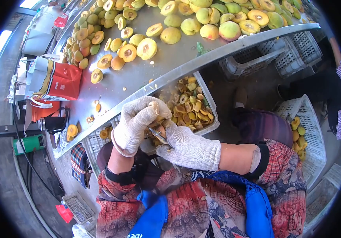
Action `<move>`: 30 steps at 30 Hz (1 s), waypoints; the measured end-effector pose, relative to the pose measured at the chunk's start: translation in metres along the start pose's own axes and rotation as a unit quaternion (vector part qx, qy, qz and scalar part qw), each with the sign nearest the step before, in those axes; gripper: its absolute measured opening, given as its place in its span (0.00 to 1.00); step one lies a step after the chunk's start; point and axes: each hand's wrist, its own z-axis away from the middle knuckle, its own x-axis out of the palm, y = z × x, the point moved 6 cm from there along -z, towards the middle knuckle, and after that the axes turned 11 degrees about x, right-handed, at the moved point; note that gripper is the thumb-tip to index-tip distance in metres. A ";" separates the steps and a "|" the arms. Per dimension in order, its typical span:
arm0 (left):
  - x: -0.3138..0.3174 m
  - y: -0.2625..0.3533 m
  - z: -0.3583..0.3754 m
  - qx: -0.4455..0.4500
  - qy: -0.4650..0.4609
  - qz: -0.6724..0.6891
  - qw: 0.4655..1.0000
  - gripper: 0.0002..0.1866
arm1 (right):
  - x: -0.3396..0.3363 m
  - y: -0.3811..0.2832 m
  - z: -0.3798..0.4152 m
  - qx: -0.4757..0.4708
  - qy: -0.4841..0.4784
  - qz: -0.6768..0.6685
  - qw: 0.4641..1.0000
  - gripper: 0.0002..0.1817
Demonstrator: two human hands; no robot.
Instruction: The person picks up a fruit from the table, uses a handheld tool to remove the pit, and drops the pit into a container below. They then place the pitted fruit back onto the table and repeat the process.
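My left hand (136, 125), in a whitish knit glove, is closed with its fingers curled against a piece of yellow peach (162, 131), mostly hidden between the hands. My right hand (190, 144), gloved the same way, is wrapped round a small metal pitting tool (157, 135) whose narrow metal end meets the peach piece. Both hands are close together at the steel table's near edge. Below them stands a plastic crate (213, 104) full of cut peach pieces (189, 107).
Halved and whole peaches (170, 35) are heaped across the steel table (150, 75). A red and white bag (61, 79) stands at its left end. White crates (303, 137) sit on the floor to the right, near another person's dark-clothed leg (313, 85). A green canister (29, 144) lies at left.
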 end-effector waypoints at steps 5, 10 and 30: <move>-0.003 0.000 0.001 0.010 -0.016 -0.011 1.000 0.17 | 0.006 -0.001 -0.002 -0.051 -0.022 -0.051 0.997 0.24; -0.006 -0.007 0.002 0.030 -0.018 0.014 0.999 0.18 | 0.014 0.003 -0.003 0.032 -0.160 -0.158 0.974 0.19; -0.010 -0.025 0.009 0.057 0.163 0.168 0.971 0.23 | 0.006 -0.004 -0.014 -0.006 0.001 0.109 0.994 0.23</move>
